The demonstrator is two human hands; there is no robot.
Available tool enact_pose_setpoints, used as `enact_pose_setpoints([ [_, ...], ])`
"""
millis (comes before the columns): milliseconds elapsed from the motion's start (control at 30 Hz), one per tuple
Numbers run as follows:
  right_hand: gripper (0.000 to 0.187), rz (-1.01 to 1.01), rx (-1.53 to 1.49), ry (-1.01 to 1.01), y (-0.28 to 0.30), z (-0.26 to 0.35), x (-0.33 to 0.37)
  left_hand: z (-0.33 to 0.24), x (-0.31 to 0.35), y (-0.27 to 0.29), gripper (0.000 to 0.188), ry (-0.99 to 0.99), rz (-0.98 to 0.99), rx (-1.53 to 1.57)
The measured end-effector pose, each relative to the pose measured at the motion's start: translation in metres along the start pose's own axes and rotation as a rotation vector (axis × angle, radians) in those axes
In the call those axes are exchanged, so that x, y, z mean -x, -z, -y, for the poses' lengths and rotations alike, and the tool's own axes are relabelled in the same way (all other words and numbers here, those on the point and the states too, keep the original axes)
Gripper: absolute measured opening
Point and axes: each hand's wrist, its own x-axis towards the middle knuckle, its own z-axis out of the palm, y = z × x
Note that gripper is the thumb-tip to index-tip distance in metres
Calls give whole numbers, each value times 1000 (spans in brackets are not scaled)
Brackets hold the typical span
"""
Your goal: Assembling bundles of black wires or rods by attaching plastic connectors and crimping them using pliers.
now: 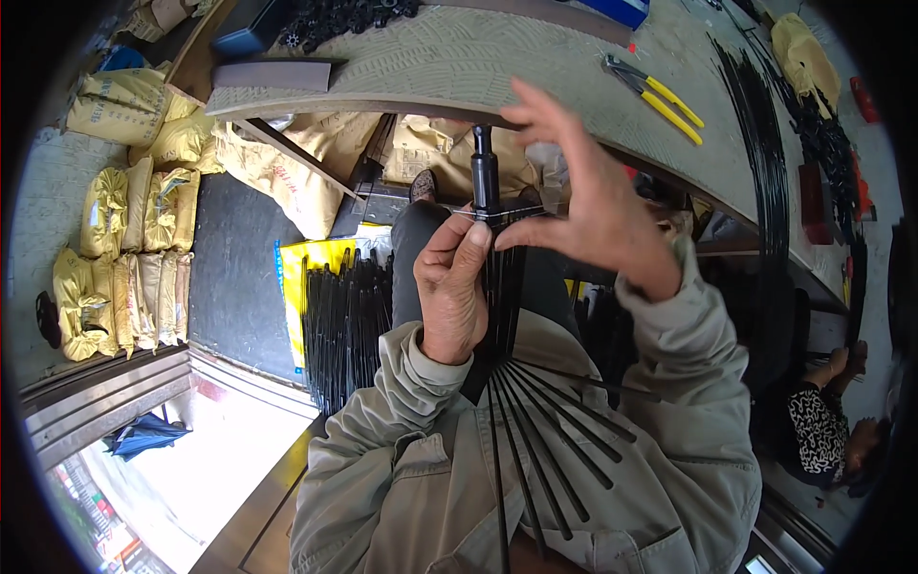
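My left hand [453, 273] is closed, thumb and fingers pinching a black umbrella frame [486, 182] just below its thick upright tube. Around the frame at my left thumb runs a thin pale wire [521, 211], sticking out to the side. My right hand [598, 201] is raised beside the tube with fingers spread. Its thumb comes close to the frame; whether it touches the wire I cannot tell. Several black ribs [555, 430] fan out from the frame toward my lap and chest.
Pliers with yellow handles [666, 107] lie on the workbench [430, 67]. Bundled black rods [349, 316] stand left of my legs, with more long rods [765, 163] on the bench's right. Yellow sacks [143, 220] are stacked at left. Another person [822, 421] sits at far right.
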Motion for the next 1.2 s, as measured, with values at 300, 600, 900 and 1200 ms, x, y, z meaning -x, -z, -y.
enact_pose_setpoints([
  [300, 56, -569, -1035, -557, -84, 16, 56, -10, 1, 10, 25, -7, -7, -1],
  [600, 11, -223, -1079, -644, -82, 20, 62, -20, 2, 21, 35, 13, -7, -2],
  [900, 13, -280, -940, -502, -84, 28, 61, -22, 2, 26, 44, 28, 52, -30],
  [1200, 15, 6, -1409, -716, -82, 8, 63, -18, 5, 25, 53, 9, 64, -124],
])
